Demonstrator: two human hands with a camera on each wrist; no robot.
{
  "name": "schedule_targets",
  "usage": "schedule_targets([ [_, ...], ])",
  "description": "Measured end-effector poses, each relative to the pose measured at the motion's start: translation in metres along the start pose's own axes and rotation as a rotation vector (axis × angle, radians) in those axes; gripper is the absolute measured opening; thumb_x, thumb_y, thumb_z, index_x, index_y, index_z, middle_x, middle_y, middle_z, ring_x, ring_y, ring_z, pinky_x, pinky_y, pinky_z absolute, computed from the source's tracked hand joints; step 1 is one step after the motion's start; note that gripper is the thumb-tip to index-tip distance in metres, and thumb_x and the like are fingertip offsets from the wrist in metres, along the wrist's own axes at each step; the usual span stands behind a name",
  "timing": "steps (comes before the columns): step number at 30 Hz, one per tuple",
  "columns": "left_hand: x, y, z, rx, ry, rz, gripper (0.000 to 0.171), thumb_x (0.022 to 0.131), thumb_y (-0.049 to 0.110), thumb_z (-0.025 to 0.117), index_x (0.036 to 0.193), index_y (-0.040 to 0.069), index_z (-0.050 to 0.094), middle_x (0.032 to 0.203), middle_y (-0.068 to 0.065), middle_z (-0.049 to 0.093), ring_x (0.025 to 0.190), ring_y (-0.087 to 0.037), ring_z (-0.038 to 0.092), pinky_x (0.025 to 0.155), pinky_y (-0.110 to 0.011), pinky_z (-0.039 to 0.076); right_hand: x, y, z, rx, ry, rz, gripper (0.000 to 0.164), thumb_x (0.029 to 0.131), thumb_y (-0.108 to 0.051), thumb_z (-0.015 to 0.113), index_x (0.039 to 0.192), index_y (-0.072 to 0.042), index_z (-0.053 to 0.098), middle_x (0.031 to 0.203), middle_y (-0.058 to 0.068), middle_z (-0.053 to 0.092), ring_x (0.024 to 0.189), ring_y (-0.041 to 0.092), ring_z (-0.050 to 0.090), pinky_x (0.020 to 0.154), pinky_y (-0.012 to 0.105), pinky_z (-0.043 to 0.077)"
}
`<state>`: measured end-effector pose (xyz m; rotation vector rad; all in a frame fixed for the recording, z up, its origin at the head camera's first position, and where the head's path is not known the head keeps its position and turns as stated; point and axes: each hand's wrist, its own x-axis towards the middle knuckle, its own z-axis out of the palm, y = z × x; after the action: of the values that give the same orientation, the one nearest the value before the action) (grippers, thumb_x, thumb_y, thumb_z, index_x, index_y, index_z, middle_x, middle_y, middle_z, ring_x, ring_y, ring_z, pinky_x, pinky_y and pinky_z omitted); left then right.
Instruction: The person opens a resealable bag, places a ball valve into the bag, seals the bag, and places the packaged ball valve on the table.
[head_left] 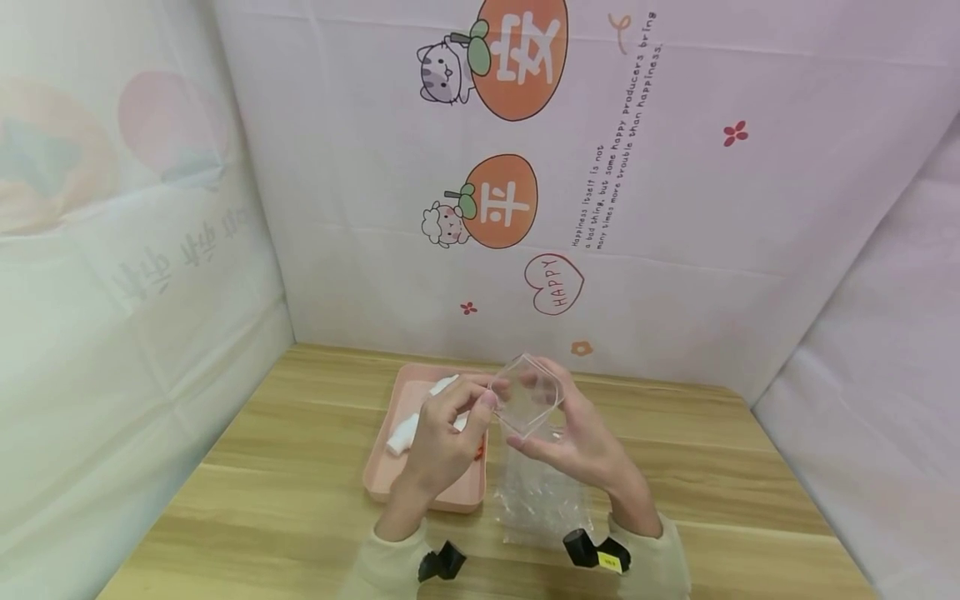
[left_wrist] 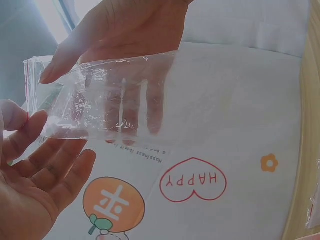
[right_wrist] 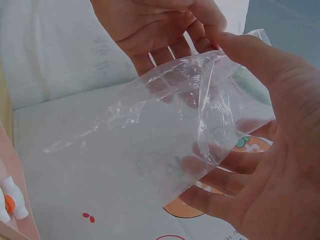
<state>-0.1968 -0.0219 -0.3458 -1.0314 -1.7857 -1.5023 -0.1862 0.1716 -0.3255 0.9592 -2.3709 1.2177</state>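
A clear plastic zip bag (head_left: 543, 492), with a thin red line along its mouth in the left wrist view, hangs above the table with its mouth spread wide toward the head camera. My left hand (head_left: 446, 437) pinches one edge of the mouth between thumb and index finger. On the opposite side, my right hand (head_left: 588, 429) holds the bag (right_wrist: 165, 125), thumb at the mouth and fingers curved around the outside. Those fingers show through the film (left_wrist: 100, 105). Nothing is visible inside the bag.
Left of the bag, a pink tray (head_left: 381, 479) on the wooden table (head_left: 247, 492) holds white pieces (head_left: 403, 435) and something orange (right_wrist: 9, 204), partly covered by my left hand. Printed white cloth (head_left: 360, 275) walls the table at the back and sides.
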Motion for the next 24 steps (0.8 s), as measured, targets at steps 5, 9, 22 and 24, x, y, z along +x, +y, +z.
schedule_targets([
  [5, 0.000, 0.002, 0.000, 0.028, 0.001, -0.010, 0.014, 0.089, -0.006, 0.050, 0.090, 0.002, 0.062, 0.100, -0.015, 0.065, 0.082, -0.018, 0.058, 0.064, -0.023, 0.049, -0.002, 0.010, 0.002, 0.004, 0.000, 0.020, 0.088, 0.075, -0.022, 0.078, 0.144, -0.022, 0.023, 0.128, 0.010, 0.051, 0.115, 0.024, 0.049, 0.093, 0.048, 0.043],
  [9, 0.000, -0.006, -0.003, 0.088, -0.013, -0.024, 0.017, 0.091, -0.004, 0.048, 0.089, 0.006, 0.062, 0.101, -0.012, 0.066, 0.079, -0.015, 0.057, 0.064, -0.023, 0.050, -0.001, 0.013, 0.000, -0.025, 0.015, 0.018, 0.087, 0.075, -0.025, 0.078, 0.143, -0.025, 0.024, 0.127, 0.007, 0.053, 0.110, 0.020, 0.051, 0.091, 0.045, 0.045],
  [22, -0.004, -0.026, -0.023, 0.273, -0.263, -0.270, 0.018, 0.097, 0.027, 0.047, 0.097, 0.018, 0.063, 0.087, 0.010, 0.058, 0.077, -0.003, 0.054, 0.070, -0.022, 0.049, 0.000, 0.017, -0.003, -0.062, 0.003, 0.063, 0.084, 0.075, -0.030, 0.078, 0.142, -0.026, 0.027, 0.122, 0.006, 0.056, 0.105, 0.021, 0.056, 0.083, 0.038, 0.050],
  [24, -0.005, -0.028, -0.023, 0.272, -0.270, -0.283, 0.018, 0.097, 0.026, 0.048, 0.097, 0.017, 0.063, 0.087, 0.009, 0.058, 0.077, -0.004, 0.054, 0.070, -0.022, 0.049, 0.000, 0.018, -0.004, -0.071, 0.007, 0.058, 0.084, 0.075, -0.029, 0.078, 0.142, -0.025, 0.028, 0.121, 0.006, 0.057, 0.105, 0.021, 0.056, 0.084, 0.040, 0.049],
])
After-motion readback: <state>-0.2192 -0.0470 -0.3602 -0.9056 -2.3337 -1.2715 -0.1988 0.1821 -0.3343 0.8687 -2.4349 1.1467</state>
